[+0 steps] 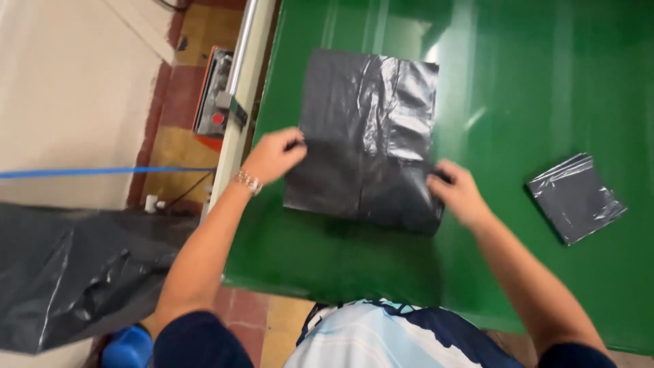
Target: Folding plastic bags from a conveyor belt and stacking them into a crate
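Observation:
A black plastic bag [368,129] lies flattened on the green table [531,82], its near half creased. My left hand [272,155] pinches the bag's left edge about halfway down. My right hand [458,192] grips the bag's right edge near its lower corner. Both wrists rest low over the table. A metal bracelet sits on my left wrist.
A small folded black bag [575,197] lies on the table to the right. Left of the table runs a white metal rail [240,82] with an orange machine [212,95] behind it. A large black plastic sheet [75,272] hangs at lower left, above a blue container [128,347].

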